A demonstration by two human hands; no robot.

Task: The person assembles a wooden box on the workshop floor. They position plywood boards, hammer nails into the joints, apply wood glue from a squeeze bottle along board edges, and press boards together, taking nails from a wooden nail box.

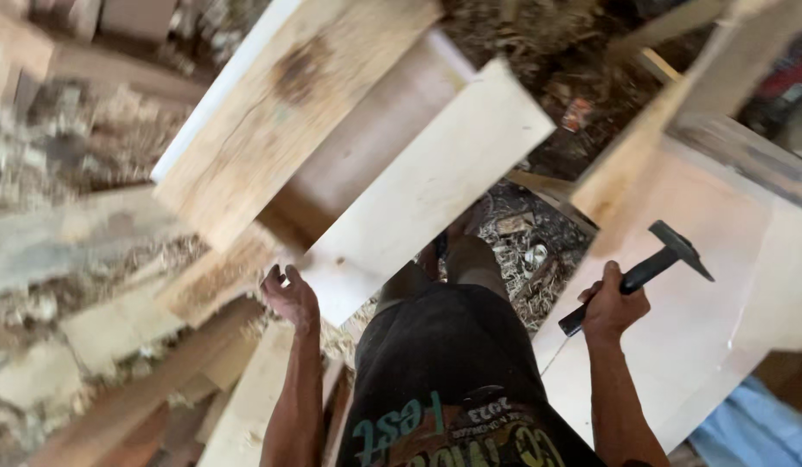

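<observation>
Messy floor (539,251) with wood bits and shavings, pale boards (418,190) piled up, right hand (613,307) closed tight around a black hammer (651,259) over a white sheet (703,294), left hand (288,294) open, maybe touching a board

One head-worn camera looks steeply down, close over stacked boards (349,164).
</observation>
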